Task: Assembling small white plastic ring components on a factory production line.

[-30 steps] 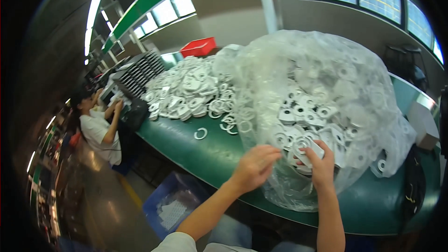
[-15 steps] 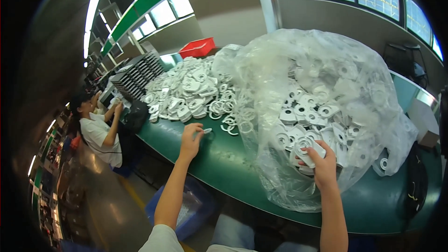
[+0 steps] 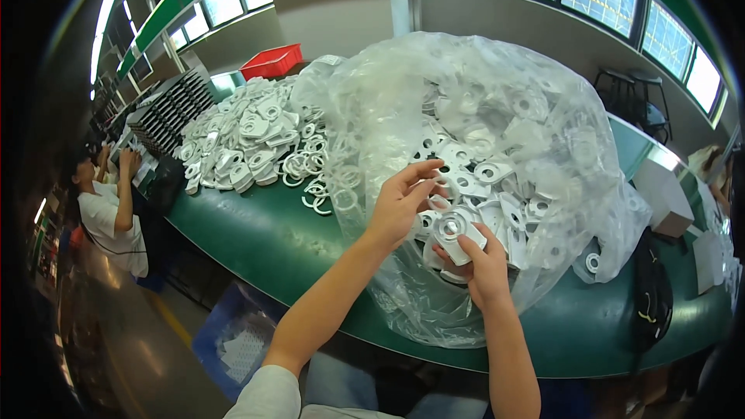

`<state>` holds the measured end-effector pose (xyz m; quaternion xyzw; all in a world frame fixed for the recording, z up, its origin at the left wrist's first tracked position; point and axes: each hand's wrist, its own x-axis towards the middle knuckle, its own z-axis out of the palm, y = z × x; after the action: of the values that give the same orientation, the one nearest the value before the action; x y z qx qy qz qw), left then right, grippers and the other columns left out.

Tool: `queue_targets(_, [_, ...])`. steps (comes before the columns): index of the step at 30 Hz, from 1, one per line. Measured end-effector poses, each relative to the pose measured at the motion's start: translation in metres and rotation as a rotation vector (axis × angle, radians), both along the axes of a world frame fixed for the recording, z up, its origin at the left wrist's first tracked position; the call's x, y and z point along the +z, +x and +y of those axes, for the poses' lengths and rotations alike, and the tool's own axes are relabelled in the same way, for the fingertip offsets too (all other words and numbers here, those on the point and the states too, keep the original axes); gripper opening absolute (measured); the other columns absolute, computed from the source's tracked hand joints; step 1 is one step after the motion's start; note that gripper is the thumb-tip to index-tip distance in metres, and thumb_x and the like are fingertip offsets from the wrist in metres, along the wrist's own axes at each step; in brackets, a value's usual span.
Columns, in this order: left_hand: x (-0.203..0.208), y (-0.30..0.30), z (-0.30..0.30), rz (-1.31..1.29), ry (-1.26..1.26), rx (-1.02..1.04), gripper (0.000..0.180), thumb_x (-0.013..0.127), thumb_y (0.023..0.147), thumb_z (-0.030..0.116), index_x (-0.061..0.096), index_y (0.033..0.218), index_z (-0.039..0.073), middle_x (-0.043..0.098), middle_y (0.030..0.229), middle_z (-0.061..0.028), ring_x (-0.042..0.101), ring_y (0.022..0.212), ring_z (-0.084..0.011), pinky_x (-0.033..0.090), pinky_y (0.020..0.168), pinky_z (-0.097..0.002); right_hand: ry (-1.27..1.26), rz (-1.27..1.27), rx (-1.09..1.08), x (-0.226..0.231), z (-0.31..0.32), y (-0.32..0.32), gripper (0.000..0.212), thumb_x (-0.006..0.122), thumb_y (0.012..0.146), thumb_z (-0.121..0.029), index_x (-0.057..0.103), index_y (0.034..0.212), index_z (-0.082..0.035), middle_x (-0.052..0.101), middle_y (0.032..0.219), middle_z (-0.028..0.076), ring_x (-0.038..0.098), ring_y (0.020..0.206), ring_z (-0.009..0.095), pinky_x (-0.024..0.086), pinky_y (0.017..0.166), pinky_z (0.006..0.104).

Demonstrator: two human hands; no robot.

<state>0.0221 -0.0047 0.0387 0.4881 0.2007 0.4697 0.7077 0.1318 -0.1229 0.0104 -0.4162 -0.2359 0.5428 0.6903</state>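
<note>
My right hand grips a flat white plastic part with a round raised seat at one end, its thumb lying across the narrow end. Just above and left of that part is my left hand, fingers bent around a thin white ring that the fingertips partly cover. Both hands are over the mouth of a large clear plastic bag. Inside it lie many similar white parts. Left of the bag, loose white rings are scattered beside a heap of white parts.
Everything rests on a green table. Dark stacked trays and a red bin stand behind the heap. On the right are a black bag and a cardboard box. A blue crate sits below the table; a co-worker is at left.
My left hand has moved right with the ring, from over the bare table to beside the white part. My right hand still holds that part. The whole view has shifted to the right.
</note>
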Motion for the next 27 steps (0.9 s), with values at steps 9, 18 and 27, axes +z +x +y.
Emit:
queue_targets(9, [-0.022,-0.011,0.001,0.167,0.254,0.011,0.014,0.061,0.084,0.000,0.064,0.098,-0.003,0.064,0.081,-0.0042,0.058,0.069,-0.0089,0.046,0.056,-0.0212,-0.014,-0.071,0.026,0.000,0.001,0.006,0.042,0.043,0.074,0.009,0.043,0.116,0.007,0.057,0.108,0.018,0.064,0.093,0.031,0.058,0.079,0.0367])
queue_targets(18, [-0.016,-0.015,-0.006,0.374,0.662,0.190,0.013,0.068,0.076,-0.002,0.070,0.088,0.003,0.064,0.080,-0.0044,0.060,0.070,-0.0104,0.046,0.059,-0.0215,0.016,-0.108,0.057,0.002,0.000,0.002,0.045,0.041,0.070,0.011,0.044,0.115,0.006,0.056,0.108,0.018,0.063,0.094,0.032,0.057,0.081,0.0362])
queue_targets(27, [-0.022,-0.014,-0.006,0.410,0.922,0.084,0.024,0.069,0.071,-0.005,0.072,0.090,0.009,0.057,0.084,-0.0040,0.059,0.071,-0.0155,0.046,0.062,-0.0253,0.022,-0.167,0.147,-0.001,-0.002,0.005,0.049,0.040,0.067,0.011,0.043,0.116,0.007,0.056,0.106,0.019,0.065,0.092,0.032,0.057,0.081,0.0344])
